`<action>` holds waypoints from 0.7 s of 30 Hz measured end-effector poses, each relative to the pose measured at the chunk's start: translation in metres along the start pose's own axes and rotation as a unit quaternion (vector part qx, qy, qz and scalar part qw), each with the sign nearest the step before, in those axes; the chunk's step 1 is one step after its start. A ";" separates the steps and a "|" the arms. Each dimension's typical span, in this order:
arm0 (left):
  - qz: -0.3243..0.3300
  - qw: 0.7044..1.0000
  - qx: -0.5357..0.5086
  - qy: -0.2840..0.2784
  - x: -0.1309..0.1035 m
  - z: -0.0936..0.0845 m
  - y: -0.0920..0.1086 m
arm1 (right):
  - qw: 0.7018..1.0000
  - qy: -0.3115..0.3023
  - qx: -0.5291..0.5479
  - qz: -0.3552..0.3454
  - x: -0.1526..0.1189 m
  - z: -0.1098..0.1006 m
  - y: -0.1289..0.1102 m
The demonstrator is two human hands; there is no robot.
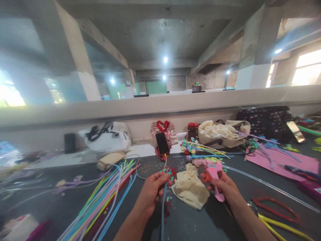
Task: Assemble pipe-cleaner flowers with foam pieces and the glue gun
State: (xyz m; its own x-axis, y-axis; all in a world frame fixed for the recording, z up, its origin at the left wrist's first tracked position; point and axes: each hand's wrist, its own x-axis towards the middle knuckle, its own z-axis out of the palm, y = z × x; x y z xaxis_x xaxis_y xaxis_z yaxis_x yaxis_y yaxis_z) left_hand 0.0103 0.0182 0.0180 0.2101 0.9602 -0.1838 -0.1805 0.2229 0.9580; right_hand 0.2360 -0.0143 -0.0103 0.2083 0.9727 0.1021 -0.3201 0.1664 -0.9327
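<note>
My left hand [156, 187] pinches a thin blue pipe-cleaner stem [163, 207], which hangs down toward the near edge. Right by its fingertips is a small red and green cluster [171, 171]; I cannot tell for sure whether it is joined to the stem. My right hand [223, 184] is closed around the handle of a pink glue gun [213, 170], its red light lit and its nozzle end pointing left. A long clear glue stick [271, 185] stretches right from behind the gun. Between both hands lies a crumpled cream cloth or paper [192, 189].
A bundle of coloured pipe cleaners [107, 197] lies left. Behind are a propped phone [162, 143], small finished flowers [194, 147] and a cream bag [220, 132]. On the right are a pink sheet [288, 160] and pliers with red and yellow handles [276, 209].
</note>
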 end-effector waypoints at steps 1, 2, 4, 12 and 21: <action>-0.006 1.000 -0.009 0.007 -0.004 -0.007 -0.001 | 1.000 -0.015 -0.008 0.007 -0.001 0.005 0.001; -0.008 1.000 -0.018 0.015 -0.007 -0.013 -0.002 | 0.999 -0.031 -0.019 0.010 -0.002 0.010 0.002; -0.007 0.999 -0.032 0.034 -0.011 -0.023 -0.006 | 0.997 -0.064 -0.045 0.011 -0.004 0.024 0.002; -0.019 0.997 -0.060 0.043 -0.009 -0.042 -0.025 | 0.985 -0.098 -0.141 0.000 -0.010 0.082 0.002; -0.025 0.993 -0.110 0.040 -0.003 -0.041 -0.026 | 0.981 -0.091 -0.172 0.003 -0.021 0.072 0.029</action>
State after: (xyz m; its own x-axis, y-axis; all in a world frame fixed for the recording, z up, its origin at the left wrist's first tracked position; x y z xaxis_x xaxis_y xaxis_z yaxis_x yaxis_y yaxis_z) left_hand -0.0249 0.0159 -0.0155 0.1484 0.9556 -0.2544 -0.3784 0.2926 0.8782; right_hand 0.1562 -0.0184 -0.0146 0.0277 0.9916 0.1265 0.0162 0.1261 -0.9919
